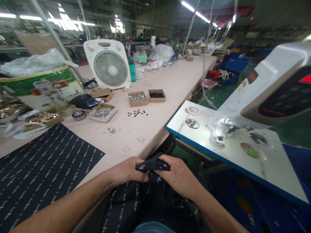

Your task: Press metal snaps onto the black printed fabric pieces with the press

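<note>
A dark fabric piece with rows of white print [126,204] hangs over the lap at the bottom centre. My left hand [130,170] pinches its upper edge between thumb and fingers. Close on the right, my right hand [177,174] grips the same folded edge, with a short stretch of cloth between the two hands. Another dark printed cloth [53,171] lies flat on the table at the left, partly under my left forearm.
On the pink-covered table [155,123] are small black pieces [137,113], a box of metal parts [103,112], a box of black parts [157,95] and a white fan [109,64]. A white machine [262,87] stands on a blue-edged board [233,155] at the right.
</note>
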A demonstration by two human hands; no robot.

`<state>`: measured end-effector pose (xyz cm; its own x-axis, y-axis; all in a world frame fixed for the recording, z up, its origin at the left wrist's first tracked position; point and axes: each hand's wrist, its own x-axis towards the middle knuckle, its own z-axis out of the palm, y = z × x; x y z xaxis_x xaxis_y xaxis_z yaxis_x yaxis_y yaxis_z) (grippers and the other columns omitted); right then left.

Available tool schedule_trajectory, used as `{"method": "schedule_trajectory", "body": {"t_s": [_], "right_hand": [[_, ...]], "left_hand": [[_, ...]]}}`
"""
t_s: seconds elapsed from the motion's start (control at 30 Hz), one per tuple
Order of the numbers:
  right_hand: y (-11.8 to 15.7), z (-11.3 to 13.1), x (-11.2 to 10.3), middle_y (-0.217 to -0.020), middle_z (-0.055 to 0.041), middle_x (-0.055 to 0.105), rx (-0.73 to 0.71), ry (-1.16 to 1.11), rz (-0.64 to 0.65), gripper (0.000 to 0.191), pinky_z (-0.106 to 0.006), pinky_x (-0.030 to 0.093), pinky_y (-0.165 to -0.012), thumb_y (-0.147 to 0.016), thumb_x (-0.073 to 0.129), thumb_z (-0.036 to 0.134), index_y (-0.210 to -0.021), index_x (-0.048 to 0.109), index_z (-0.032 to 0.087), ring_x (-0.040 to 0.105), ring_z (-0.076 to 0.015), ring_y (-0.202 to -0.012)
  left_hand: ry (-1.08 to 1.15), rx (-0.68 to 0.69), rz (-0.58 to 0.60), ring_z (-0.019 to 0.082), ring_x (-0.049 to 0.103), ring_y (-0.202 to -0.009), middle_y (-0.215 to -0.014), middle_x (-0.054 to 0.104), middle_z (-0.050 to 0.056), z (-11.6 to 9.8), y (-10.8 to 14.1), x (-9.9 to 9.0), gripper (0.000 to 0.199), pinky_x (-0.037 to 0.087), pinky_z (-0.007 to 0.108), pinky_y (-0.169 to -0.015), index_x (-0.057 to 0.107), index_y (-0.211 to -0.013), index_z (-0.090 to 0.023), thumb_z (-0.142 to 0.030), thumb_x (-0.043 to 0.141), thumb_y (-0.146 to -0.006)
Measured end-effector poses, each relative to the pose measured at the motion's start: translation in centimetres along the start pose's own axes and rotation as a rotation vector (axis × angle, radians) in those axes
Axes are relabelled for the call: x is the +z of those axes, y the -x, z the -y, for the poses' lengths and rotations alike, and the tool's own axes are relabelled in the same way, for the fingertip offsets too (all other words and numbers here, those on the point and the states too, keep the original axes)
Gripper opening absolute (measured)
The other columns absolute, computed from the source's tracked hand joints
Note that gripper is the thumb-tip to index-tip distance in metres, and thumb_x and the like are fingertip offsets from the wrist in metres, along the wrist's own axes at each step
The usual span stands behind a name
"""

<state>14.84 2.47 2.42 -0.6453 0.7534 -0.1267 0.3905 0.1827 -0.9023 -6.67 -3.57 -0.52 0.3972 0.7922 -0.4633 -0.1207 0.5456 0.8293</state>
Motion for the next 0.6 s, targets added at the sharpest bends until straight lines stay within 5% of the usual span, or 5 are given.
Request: {"method": "schedule_trajectory", "body": {"t_s": [0.37,0.53,0.6], "right_hand": [[-1.8,-0.9,-1.1,-0.076,0.0018,0.069,0.079,0.127,0.046,0.004,-0.026,0.042,-0.062,-0.082,0.067,0.023,-0.080,0.071,0.022,0.062,-0.0188,-0.073],[-3.7,1.7,-3.0,-0.113,-0.0013,0.073,0.047,0.196,0.129,0.048,-0.033,0.047,-0.095,-0.067,0.078,0.016,-0.113,0.072,0.030,0.065,-0.0258,-0.105],[-5.4,3.2,-3.1,-0.117,-0.0030,0.072,0.022,0.203,0.088,0.045,-0.035,0.046,-0.099,-0.071,0.077,0.021,-0.116,0.072,0.030,0.064,-0.0262,-0.109]], "left_hand": [[0.087,0.147,-0.203,0.011,0.047,-0.061,-0.064,0.060,0.000,1.7,-3.7,0.8,0.031,0.033,0.025,-0.063,0.074,-0.071,-0.011,-0.033,0.088,-0.054],[0.002,0.217,-0.169,0.007,0.032,-0.053,-0.056,0.040,-0.006,3.8,-5.5,0.6,0.031,0.020,0.026,-0.053,0.053,-0.056,-0.016,-0.031,0.079,-0.063],[-0.008,0.235,-0.133,0.008,0.034,-0.052,-0.057,0.041,-0.005,4.6,-6.2,0.4,0.029,0.020,0.027,-0.051,0.050,-0.056,-0.018,-0.029,0.076,-0.065]]}}
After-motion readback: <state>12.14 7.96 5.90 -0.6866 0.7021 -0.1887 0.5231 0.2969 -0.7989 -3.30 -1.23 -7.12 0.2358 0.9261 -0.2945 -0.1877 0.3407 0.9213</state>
